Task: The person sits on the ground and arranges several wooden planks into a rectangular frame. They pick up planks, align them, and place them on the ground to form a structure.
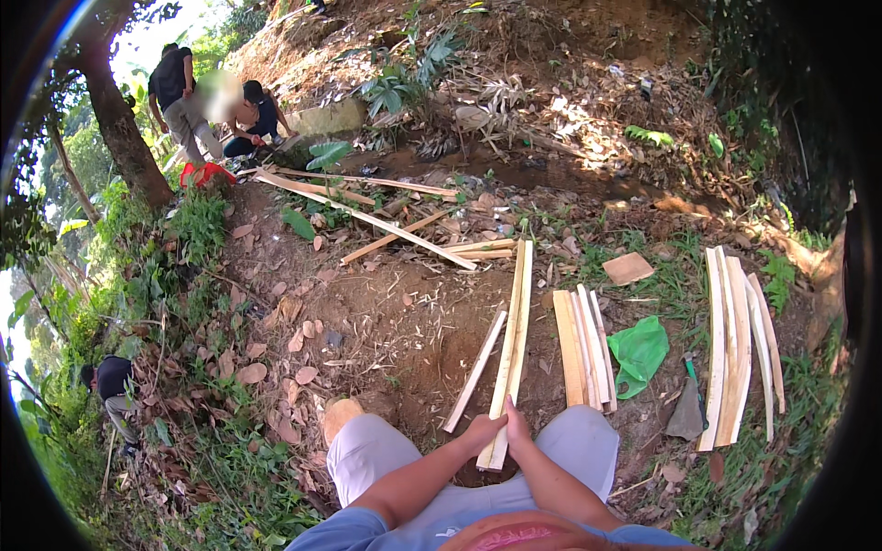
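Observation:
Two long, pale wooden strips (513,340) lie side by side, pointing away from me between my knees. My left hand (481,432) is closed on their left edge near the close end. Against the right edge presses my right hand (517,425), closed on the same strips; its fingers are partly hidden. A shorter wooden strip (476,372) rests on the soil just left of them. Right of my hands, several sawn planks (583,344) lie beside a green plastic bag (638,354).
Farther right are more long planks (726,349) and a hand saw (687,409). Loose boards (377,220) lie crossed ahead. Two people (179,96) are at the upper left near a tree trunk (124,119); another person (115,386) bends at the far left. An earth bank (570,55) rises behind.

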{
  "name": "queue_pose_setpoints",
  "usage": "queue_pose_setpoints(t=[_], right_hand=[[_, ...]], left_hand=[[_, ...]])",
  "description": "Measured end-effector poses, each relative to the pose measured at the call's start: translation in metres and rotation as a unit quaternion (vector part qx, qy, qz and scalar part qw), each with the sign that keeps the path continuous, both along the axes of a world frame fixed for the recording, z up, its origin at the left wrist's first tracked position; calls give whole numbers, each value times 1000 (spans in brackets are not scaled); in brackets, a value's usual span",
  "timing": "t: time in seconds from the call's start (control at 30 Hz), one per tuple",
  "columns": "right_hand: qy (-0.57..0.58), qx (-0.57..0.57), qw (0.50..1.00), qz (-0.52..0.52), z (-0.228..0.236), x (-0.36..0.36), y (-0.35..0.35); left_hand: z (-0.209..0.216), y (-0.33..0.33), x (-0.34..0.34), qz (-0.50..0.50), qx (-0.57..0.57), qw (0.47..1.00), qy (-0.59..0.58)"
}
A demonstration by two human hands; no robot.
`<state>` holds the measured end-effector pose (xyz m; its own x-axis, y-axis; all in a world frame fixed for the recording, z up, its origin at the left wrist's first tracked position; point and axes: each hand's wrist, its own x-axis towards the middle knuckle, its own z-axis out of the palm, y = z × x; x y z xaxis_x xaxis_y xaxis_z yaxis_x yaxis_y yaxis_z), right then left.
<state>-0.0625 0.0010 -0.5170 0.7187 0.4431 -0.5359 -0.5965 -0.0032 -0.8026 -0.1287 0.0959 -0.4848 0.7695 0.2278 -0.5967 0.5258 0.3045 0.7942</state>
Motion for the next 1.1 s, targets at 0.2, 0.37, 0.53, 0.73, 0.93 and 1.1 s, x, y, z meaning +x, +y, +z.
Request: queue_pose_setpoints(t=[0.2, 0.37, 0.53, 0.73, 0.93, 1.1], right_hand=[[-21, -19, 1000, 8, 1, -1, -2], [-48, -27, 998, 21, 9, -4, -4], [-82, -75, 994, 17, 9, -4, -2], [-230, -239, 940, 82, 1, 4, -8], [-254, -295, 914, 111, 1, 4, -7], [-272, -324, 900, 104, -4, 4, -8]], left_hand=[[-14, 1, 1, 3, -7, 1000, -12], [-23, 0, 3, 11, -27, 999, -19], [-30, 3, 6, 7, -32, 999, -19], [-19, 0, 9, -4, 0, 1000, 7], [-29, 0, 9, 12, -12, 1000, 4], [-31, -1, 12, 8, -4, 1000, 20]])
